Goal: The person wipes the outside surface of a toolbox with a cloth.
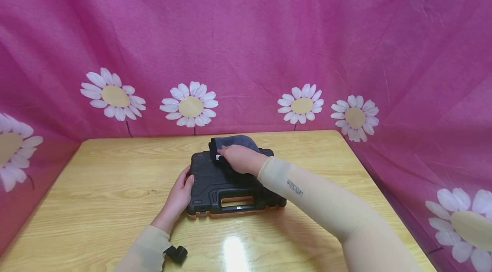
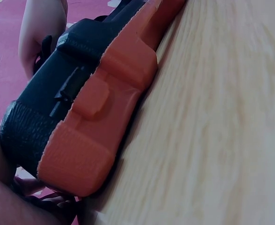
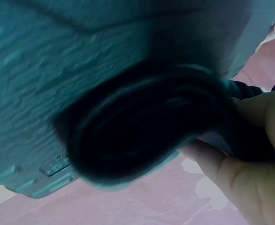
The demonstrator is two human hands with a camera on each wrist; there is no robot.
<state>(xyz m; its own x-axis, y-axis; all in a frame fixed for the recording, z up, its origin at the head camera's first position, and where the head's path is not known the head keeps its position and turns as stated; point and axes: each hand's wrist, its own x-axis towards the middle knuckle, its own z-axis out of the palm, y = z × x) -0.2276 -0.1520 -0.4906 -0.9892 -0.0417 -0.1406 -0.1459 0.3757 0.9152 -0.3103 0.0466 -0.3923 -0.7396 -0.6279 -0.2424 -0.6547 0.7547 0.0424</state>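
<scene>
A black plastic carrying case [image 1: 205, 178] with an orange lower half lies flat on the wooden table, its handle towards me. My left hand [image 1: 180, 191] grips the case's left edge, thumb near the top edge and fingers along the far side. Over the case's upper right part, my right hand [image 1: 243, 159] pinches a folded dark grey cloth [image 1: 239, 140] with black edging and a small white tag. The right wrist view shows the folded layers of the cloth [image 3: 128, 126] against the lid. In the left wrist view the case's orange side [image 2: 76, 161] faces the camera.
The wooden table [image 1: 115, 178] reaches back to a pink curtain [image 1: 246, 41] printed with white daisies, which also hangs along both sides. A black strap piece [image 1: 177, 254] sticks out from the left wrist's sleeve.
</scene>
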